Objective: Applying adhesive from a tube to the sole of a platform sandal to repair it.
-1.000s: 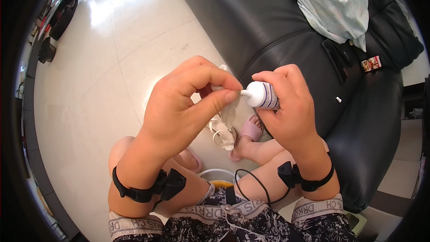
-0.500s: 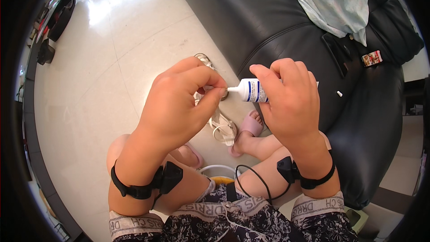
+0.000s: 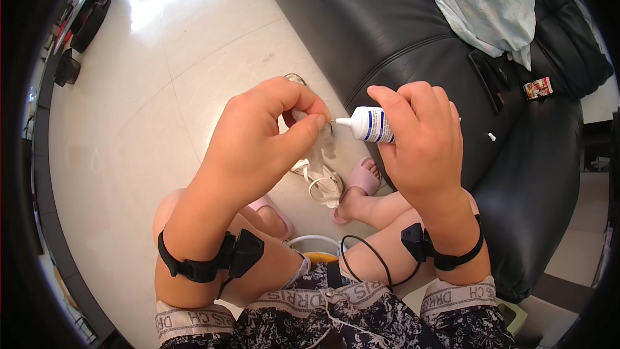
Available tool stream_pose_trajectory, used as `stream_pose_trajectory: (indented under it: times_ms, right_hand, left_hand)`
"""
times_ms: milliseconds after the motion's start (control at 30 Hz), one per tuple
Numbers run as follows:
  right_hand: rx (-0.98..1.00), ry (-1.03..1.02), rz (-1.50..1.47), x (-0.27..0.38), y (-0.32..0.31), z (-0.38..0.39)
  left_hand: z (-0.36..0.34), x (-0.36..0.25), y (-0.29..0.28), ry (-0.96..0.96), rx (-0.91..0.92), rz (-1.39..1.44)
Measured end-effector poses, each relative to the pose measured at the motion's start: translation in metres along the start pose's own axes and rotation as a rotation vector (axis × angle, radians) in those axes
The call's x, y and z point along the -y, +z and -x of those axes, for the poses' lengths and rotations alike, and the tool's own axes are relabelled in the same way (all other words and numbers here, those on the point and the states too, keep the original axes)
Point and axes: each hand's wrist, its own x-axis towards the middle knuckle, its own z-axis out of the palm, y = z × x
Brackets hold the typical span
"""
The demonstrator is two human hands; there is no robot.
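My right hand (image 3: pixel 423 132) is wrapped round a white squeeze tube (image 3: pixel 372 124) with blue bands and a narrow nozzle pointing left. Level with that nozzle, my left hand (image 3: pixel 261 132) pinches thumb and forefinger together at its tip. Whatever the pinch holds is too small to make out. Below the left fingers a pale greyish, limp-looking thing (image 3: pixel 315 154) shows; whether the hand holds it I cannot tell. A small white cap (image 3: pixel 491 136) lies on the black sofa (image 3: pixel 394 32) to the right.
Light strappy sandals (image 3: pixel 326 187) rest on the tiled floor (image 3: pixel 123 155) by my pink slippers (image 3: pixel 363 179). On the sofa are a pale cloth (image 3: pixel 481 10), a dark phone-like slab (image 3: pixel 485 79) and a small colourful packet (image 3: pixel 538 88). A black cable (image 3: pixel 381 258) loops over my lap.
The nozzle and my left fingertips have drawn slightly apart, with a thin gap or sliver between them. The tube tilts a little more, and the greyish thing now shows below my left hand.
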Motion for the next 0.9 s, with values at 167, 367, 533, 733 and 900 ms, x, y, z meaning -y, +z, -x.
stream_pose_trajectory:
  times_ms: [167, 367, 533, 733, 900]
  right_hand:
    - [0.012, -0.001, 0.007, -0.0001, 0.0005, -0.0001]
    - [0.025, -0.021, 0.006, 0.0013, -0.0008, -0.001]
    - [0.037, -0.034, 0.019, 0.0016, -0.0009, -0.0017]
    - [0.028, -0.068, 0.072, 0.0035, -0.0012, -0.0027]
    - [0.024, -0.021, 0.026, 0.0028, -0.0002, -0.0012]
  left_hand:
    - [-0.0015, 0.0048, 0.0012, 0.035, -0.009, 0.027]
    - [0.0001, -0.0001, 0.0027, 0.039, 0.007, -0.028]
    - [0.0006, -0.0021, 0.0033, -0.007, 0.022, -0.05]
    - [0.0009, -0.0009, 0.0048, -0.047, 0.002, -0.041]
    - [0.0011, 0.0025, 0.0038, -0.068, 0.012, 0.038]
